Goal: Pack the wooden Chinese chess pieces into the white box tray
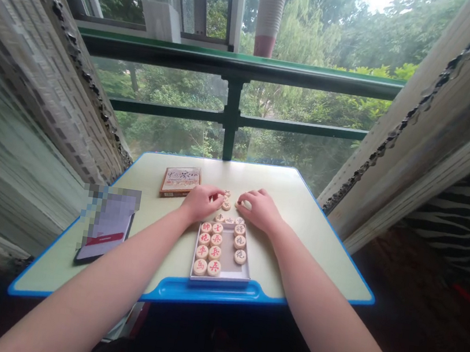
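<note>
My left hand (201,203) is closed in a pinch above the far middle of the table; what its fingertips hold, if anything, is hidden. Beside them lie loose round Chinese chess pieces (226,205). My right hand (262,209) pinches a small wooden Chinese chess piece (238,204) between thumb and finger. Nearer to me, between my forearms, sits a shallow white box tray (226,280). Red-marked pieces (215,252) fill two columns on its left side, and dark-marked pieces (240,256) stand along its right. More loose pieces (229,220) lie just beyond its far edge.
The pale table (306,256) has a blue rim and a blue front trough (205,293). A Chinese chess box lid (180,182) lies beyond my left hand. A phone (107,228), partly blurred, rests at the left. Behind stands a green railing (241,67), with curtains (411,107) on both sides.
</note>
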`<move>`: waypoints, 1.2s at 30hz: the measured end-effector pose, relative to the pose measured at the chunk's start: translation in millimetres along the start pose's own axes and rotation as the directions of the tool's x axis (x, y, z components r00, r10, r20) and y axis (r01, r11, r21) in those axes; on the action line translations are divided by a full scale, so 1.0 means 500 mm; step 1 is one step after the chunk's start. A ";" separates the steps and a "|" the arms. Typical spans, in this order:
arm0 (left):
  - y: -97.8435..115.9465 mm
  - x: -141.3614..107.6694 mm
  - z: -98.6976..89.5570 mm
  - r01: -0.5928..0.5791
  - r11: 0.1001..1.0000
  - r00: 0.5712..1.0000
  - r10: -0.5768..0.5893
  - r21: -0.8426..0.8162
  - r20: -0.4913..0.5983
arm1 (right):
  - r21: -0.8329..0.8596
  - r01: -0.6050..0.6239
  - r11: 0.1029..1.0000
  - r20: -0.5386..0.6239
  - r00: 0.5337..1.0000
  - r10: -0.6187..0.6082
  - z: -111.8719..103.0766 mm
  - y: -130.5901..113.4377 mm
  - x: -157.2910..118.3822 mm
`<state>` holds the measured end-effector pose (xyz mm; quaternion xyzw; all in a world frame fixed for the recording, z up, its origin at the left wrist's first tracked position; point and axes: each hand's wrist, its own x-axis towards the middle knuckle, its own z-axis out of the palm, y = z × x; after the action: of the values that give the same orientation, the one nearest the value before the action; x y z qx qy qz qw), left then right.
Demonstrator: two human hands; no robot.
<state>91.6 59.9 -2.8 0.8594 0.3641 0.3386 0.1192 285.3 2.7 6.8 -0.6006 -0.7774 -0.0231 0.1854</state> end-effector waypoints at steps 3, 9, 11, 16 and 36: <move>-0.004 0.000 0.001 0.003 1.000 1.000 -0.003 0.021 -0.009 | 0.017 0.000 1.000 0.002 1.000 0.000 -0.001 -0.002 0.000; -0.009 0.005 0.004 0.027 0.999 1.000 -0.027 0.026 0.012 | 0.047 -0.010 0.999 -0.010 1.000 0.011 -0.003 -0.001 -0.002; -0.010 0.006 0.002 0.040 0.999 0.999 -0.040 0.027 0.015 | 0.055 -0.015 0.998 -0.012 1.000 0.016 -0.004 0.001 -0.002; -0.011 0.008 -0.009 0.076 0.995 0.997 -0.077 0.071 0.006 | 0.066 -0.016 0.998 -0.016 1.000 0.017 -0.008 0.002 -0.003; -0.031 0.013 -0.002 0.102 0.993 0.987 -0.109 0.064 0.116 | -0.050 -0.225 0.973 -0.081 0.972 0.220 -0.019 0.030 0.003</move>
<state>85.6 75.5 -5.8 0.8607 0.4111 0.2691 0.1337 301.8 5.8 13.1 -0.6879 -0.6966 -0.0475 0.1981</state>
